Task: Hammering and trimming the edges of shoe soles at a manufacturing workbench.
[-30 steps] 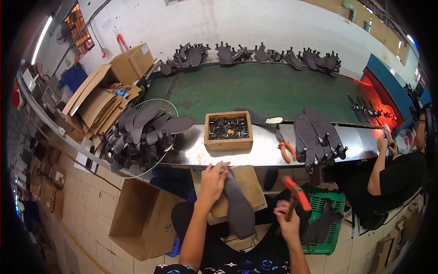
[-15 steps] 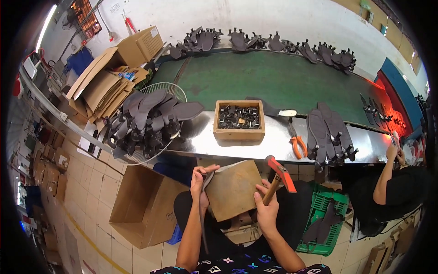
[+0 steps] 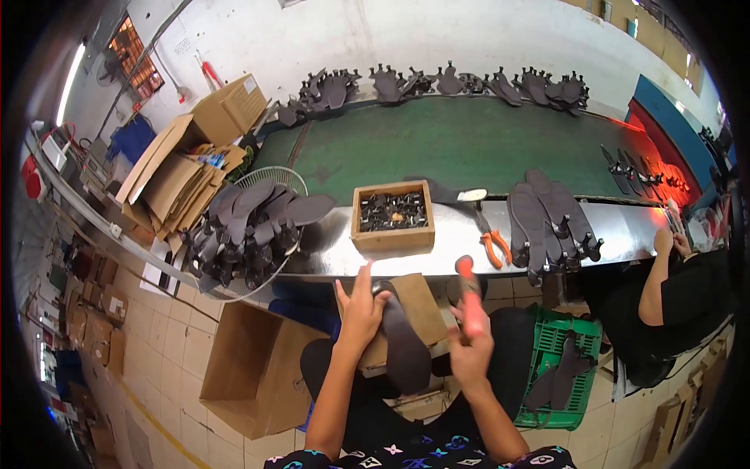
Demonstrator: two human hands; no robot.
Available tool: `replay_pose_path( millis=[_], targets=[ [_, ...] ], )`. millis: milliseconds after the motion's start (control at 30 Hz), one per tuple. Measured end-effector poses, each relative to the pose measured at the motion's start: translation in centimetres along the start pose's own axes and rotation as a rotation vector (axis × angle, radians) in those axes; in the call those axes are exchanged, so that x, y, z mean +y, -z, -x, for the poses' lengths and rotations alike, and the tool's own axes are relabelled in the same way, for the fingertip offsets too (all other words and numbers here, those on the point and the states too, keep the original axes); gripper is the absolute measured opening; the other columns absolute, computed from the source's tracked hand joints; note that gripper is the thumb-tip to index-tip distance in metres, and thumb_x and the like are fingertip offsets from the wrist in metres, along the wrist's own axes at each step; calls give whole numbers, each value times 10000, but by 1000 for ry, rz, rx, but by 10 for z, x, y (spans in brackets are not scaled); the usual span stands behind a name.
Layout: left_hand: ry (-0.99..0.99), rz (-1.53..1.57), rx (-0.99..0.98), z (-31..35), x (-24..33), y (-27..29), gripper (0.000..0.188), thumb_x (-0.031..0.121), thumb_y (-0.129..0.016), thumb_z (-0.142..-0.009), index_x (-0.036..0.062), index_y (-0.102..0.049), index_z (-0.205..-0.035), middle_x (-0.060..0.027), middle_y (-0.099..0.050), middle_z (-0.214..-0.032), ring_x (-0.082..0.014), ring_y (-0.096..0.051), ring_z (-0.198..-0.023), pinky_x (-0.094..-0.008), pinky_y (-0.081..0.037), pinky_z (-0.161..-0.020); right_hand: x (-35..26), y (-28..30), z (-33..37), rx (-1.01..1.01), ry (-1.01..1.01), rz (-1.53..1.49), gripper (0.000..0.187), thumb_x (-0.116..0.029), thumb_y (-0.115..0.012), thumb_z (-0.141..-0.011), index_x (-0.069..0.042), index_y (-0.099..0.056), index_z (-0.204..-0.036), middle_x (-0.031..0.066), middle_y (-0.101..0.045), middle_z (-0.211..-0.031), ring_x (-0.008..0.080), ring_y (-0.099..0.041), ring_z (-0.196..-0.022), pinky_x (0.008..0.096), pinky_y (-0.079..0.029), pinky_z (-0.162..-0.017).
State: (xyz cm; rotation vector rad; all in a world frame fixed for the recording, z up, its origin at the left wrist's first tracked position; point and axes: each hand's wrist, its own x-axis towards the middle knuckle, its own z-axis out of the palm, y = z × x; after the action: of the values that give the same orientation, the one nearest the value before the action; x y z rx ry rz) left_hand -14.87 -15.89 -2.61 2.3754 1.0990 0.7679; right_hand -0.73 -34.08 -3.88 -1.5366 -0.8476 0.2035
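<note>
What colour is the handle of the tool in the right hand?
Orange-red; the tool handle in the right hand shows, somewhat blurred, in the head view.

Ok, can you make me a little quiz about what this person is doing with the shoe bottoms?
1. True or false: the left hand rests on a dark shoe sole lying on a brown board.
2. What does the right hand grip? A) orange pliers B) a tool with an orange-red handle C) a cardboard box
3. Fill in: the small wooden box of dark metal parts sits on the shiny ____ bench.

Key: 1 true; 2 B, the orange pliers lie untouched on the bench; 3 metal.
</note>
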Motion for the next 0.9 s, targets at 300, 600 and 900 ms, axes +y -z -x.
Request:
replay_pose_path(
  millis=[300, 600, 900],
  targets=[
    [-478, 86, -320, -144, 38, 25, 239, 260, -722, -884, 27, -673, -907, -146, -595, -890, -346, -631, -832, -421, -504, -718, -29, 115, 16, 190, -273, -644, 82, 16, -592, -946, -11, -516, -967, 5, -454, -622, 56, -380, -407, 232, -335, -404],
    [-290, -1, -489, -157, 46, 47, 469, 307, -764, -824, 17, -631, -1167, -154, -646, -1133, -357, -621, -1048, -435, -495, -898, 3, 154, 33, 266, -41, -574, 119, 22, -634, -863, 5, -535, -927, 60, -504, -647, 98, -439, -439, 241, -378, -412],
    [-245, -158, -158, -226, -2, -63, 137, 121, -733, -815, 7, -710, -886, -170, -714, -894, -308, -694, -908, -420, -529, -792, -18, 143, 11, 117, -65, -563, 223, 13, -589, -901, 44, -623, -1119, 1, -481, -606, 61, -439, -455, 215, -364, -432]
  ],
)
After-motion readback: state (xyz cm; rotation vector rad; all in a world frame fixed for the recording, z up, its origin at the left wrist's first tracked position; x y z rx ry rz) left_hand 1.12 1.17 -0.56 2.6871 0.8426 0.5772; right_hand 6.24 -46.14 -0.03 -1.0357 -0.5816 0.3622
